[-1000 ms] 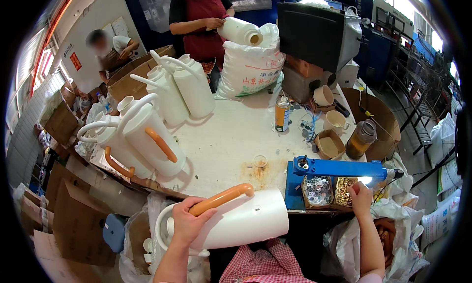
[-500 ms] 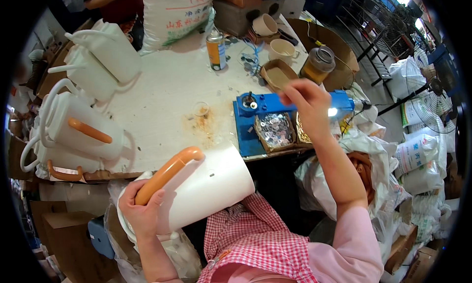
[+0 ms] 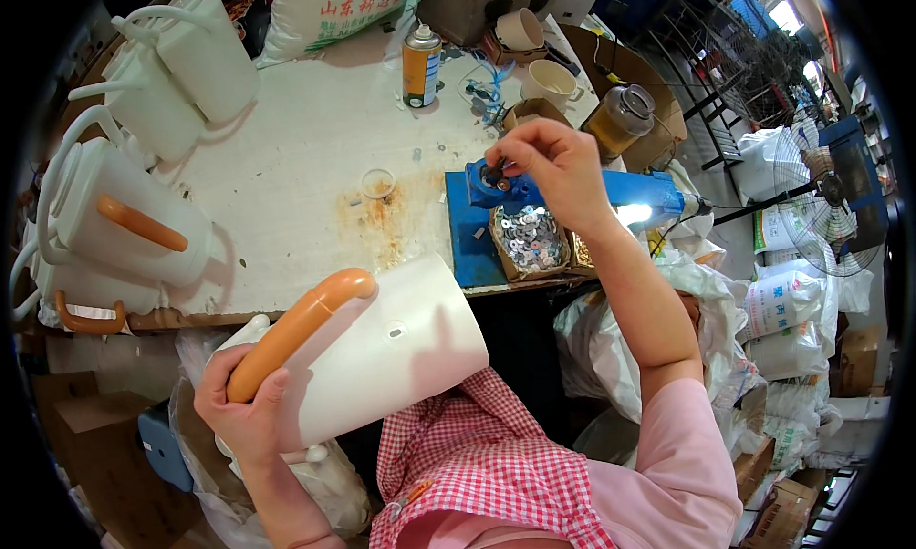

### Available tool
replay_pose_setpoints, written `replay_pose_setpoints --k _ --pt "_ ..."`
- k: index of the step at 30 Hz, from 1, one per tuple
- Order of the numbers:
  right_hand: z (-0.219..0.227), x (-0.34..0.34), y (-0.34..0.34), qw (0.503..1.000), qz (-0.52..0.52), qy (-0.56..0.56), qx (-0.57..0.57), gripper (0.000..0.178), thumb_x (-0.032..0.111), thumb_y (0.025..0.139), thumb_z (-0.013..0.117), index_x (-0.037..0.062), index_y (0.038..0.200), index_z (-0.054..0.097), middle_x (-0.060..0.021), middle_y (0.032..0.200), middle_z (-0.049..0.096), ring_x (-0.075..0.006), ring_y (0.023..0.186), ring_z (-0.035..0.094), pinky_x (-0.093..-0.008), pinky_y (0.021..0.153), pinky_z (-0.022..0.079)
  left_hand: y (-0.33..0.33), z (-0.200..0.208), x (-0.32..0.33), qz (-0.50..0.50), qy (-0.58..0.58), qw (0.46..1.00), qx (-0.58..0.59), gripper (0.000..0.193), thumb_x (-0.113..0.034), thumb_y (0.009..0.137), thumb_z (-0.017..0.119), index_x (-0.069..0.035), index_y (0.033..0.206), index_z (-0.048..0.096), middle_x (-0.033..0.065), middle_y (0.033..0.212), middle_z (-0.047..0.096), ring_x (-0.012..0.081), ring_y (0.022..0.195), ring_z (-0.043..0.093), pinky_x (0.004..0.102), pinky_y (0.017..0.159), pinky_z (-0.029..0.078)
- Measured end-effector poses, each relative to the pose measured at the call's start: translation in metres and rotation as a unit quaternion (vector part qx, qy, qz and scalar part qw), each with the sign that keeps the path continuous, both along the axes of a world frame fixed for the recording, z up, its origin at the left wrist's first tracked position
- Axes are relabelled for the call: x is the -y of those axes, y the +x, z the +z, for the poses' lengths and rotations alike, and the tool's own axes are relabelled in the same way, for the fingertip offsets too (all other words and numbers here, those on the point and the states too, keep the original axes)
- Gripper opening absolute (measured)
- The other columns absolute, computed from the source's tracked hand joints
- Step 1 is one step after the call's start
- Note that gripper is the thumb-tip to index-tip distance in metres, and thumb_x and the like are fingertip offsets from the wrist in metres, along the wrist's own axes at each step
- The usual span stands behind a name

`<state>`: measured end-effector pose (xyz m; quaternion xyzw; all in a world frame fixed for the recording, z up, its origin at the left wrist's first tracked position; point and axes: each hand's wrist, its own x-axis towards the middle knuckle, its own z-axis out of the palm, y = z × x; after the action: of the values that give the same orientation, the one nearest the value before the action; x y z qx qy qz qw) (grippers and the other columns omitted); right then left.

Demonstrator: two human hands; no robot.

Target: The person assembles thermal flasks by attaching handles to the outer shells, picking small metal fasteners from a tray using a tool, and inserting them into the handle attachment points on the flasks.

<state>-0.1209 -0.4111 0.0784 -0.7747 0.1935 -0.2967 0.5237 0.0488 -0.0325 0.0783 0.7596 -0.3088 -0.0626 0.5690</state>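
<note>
My left hand [image 3: 243,401] is closed around the orange handle [image 3: 301,334] of a white plastic watering can [image 3: 420,325], which lies tilted over my lap and the table's front edge. A small slot shows in the can's side. My right hand [image 3: 558,167] has its thumb and fingers pinched together over the head of a blue bench tool [image 3: 620,191]. What the fingertips hold there is too small and dark to make out. Below the tool, a small cardboard box [image 3: 528,268] holds silvery washers, and golden small parts [image 3: 582,253] lie beside it.
White watering cans [image 3: 143,215] stand along the table's left side. A spray can [image 3: 421,67], a beige cup [image 3: 549,83], a lidded jar [image 3: 620,118] and a printed white sack [image 3: 334,15] occupy the back. White bags [image 3: 620,344] crowd the right, near a standing fan [image 3: 830,191].
My right hand has moved left and down from above the tool's middle to its head. The watering can has shifted slightly left in view, still in my left hand.
</note>
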Motion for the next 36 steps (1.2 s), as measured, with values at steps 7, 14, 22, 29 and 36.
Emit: replay_pose_setpoints --k 7,14,22,29,36 --pt "0.015 0.0 -0.001 0.996 -0.001 -0.065 -0.062 0.012 0.009 0.098 0.064 -0.0022 0.097 0.068 -0.0055 0.092 0.074 -0.0095 0.084 0.069 -0.0235 0.073 0.056 0.006 -0.002 -0.004 -0.001 0.002 1.0 0.002 0.041 -0.019 0.074 0.09 0.002 0.099 0.067 0.0035 0.09 0.066 0.0109 0.08 0.058 0.0236 0.075 0.047" --pt "0.024 0.003 -0.002 0.986 -0.023 -0.123 -0.112 0.018 0.013 0.087 0.074 -0.0027 0.094 0.07 -0.0077 0.076 0.07 -0.0134 0.068 0.064 -0.0288 0.066 0.052 0.005 -0.002 0.004 -0.014 0.006 1.0 0.009 0.042 -0.02 0.075 0.09 0.002 0.101 0.067 0.0029 0.09 0.065 0.0111 0.081 0.058 0.0237 0.077 0.047" --pt "0.007 -0.001 0.001 0.99 -0.013 -0.127 -0.066 0.015 0.013 0.084 0.078 0.002 0.092 0.071 -0.0054 0.084 0.073 -0.0153 0.078 0.071 -0.0299 0.069 0.055 0.008 -0.005 -0.002 -0.005 0.016 0.999 0.031 0.041 -0.021 0.077 0.089 0.002 0.102 0.067 0.0034 0.094 0.065 0.0122 0.084 0.058 0.0243 0.079 0.046" --pt "-0.067 -0.03 -0.07 0.98 -0.11 -0.023 -0.166 0.011 0.014 0.086 0.074 0.0059 0.094 0.074 -0.0086 0.085 0.073 -0.0201 0.072 0.069 -0.0306 0.067 0.054 0.005 0.001 -0.01 -0.005 0.021 0.998 0.051 0.04 -0.021 0.078 0.087 0.003 0.102 0.066 0.0047 0.096 0.064 0.0134 0.086 0.058 0.0254 0.081 0.046" --pt "-0.102 -0.014 -0.045 0.89 -0.113 -0.27 -0.349 0.018 0.023 0.087 0.068 0.0111 0.098 0.075 -0.0078 0.099 0.074 -0.0299 0.1 0.067 -0.0426 0.088 0.053 0.001 -0.005 0.005 -0.012 0.039 0.998 0.051 0.04 -0.019 0.077 0.087 0.002 0.103 0.066 0.0044 0.095 0.064 0.0131 0.085 0.058 0.0257 0.079 0.047"
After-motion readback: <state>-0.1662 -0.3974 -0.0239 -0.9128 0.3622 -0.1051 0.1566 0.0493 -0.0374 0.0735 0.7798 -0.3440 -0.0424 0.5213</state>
